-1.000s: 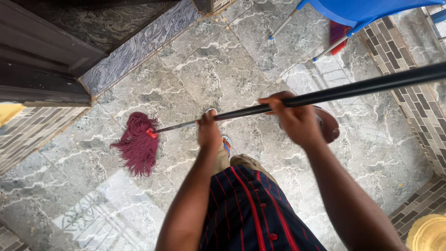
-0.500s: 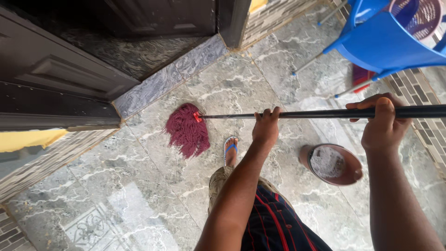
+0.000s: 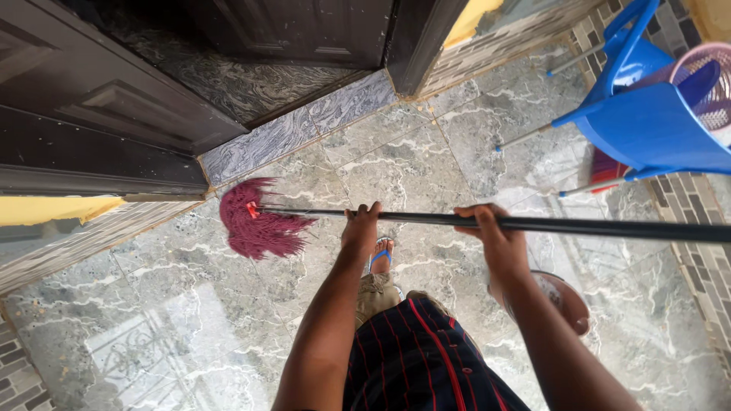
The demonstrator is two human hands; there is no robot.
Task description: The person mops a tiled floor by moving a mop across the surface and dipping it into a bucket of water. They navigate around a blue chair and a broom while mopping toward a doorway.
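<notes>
Left hand (image 3: 361, 230) and right hand (image 3: 493, 237) both clenched around black mop handle (image 3: 426, 218), held level above grey tiled floor (image 3: 411, 164). Maroon mop head (image 3: 257, 221) lay on floor near doorstep (image 3: 304, 125). Brown bucket (image 3: 567, 301) beside right forearm.

A maroon mop head (image 3: 257, 221) on a black handle (image 3: 487, 222) lies on grey, white-veined marble tiles (image 3: 396, 164), with a blue chair (image 3: 655, 125) far right, a dark brown door (image 3: 114, 114) far left, and a navy red-striped shirt (image 3: 419, 358) near.
</notes>
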